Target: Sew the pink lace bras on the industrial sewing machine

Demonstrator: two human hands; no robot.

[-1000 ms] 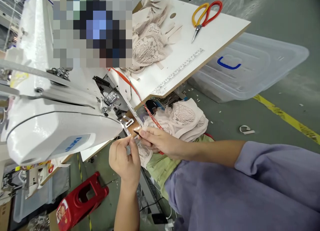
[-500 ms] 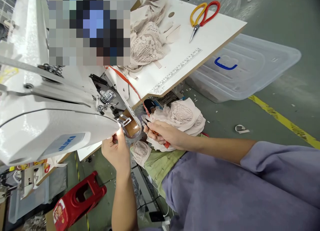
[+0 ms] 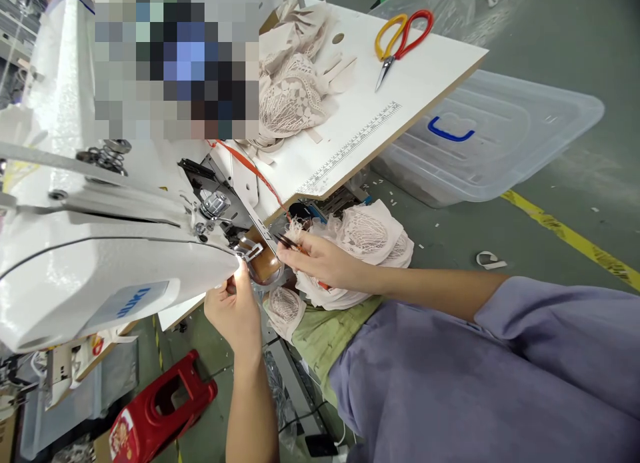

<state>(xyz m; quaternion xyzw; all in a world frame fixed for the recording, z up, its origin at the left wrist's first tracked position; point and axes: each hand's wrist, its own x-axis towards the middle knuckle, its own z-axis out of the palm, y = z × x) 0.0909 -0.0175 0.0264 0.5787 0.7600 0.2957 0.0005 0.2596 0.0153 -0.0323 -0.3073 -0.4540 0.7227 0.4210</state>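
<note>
My left hand (image 3: 234, 311) is at the tip of the white sewing machine head (image 3: 120, 276), thumb and fingers pinched together; whatever is between them is hidden. In my right hand (image 3: 323, 259) are small thread snips (image 3: 289, 241) with dark blades and orange handles, their points beside the rounded machine arm (image 3: 264, 266). The metal presser parts (image 3: 250, 247) sit above that arm, between my hands. Behind my right hand, beige lace bra cups (image 3: 370, 233) lie in a pile, and one more lace cup (image 3: 285, 309) hangs below the arm.
On the white table (image 3: 360, 126) lie scissors (image 3: 397, 46) with yellow and red handles and more lace pieces (image 3: 295, 93). A red cord (image 3: 250, 166) crosses the table edge. A lidded clear plastic box (image 3: 525, 129) stands on the floor at right, a red stool (image 3: 165, 403) at lower left.
My right hand has moved slightly left with the snips, bringing the blades closer to the machine arm. My left hand keeps its pinch at the machine head. The view has shifted a little.
</note>
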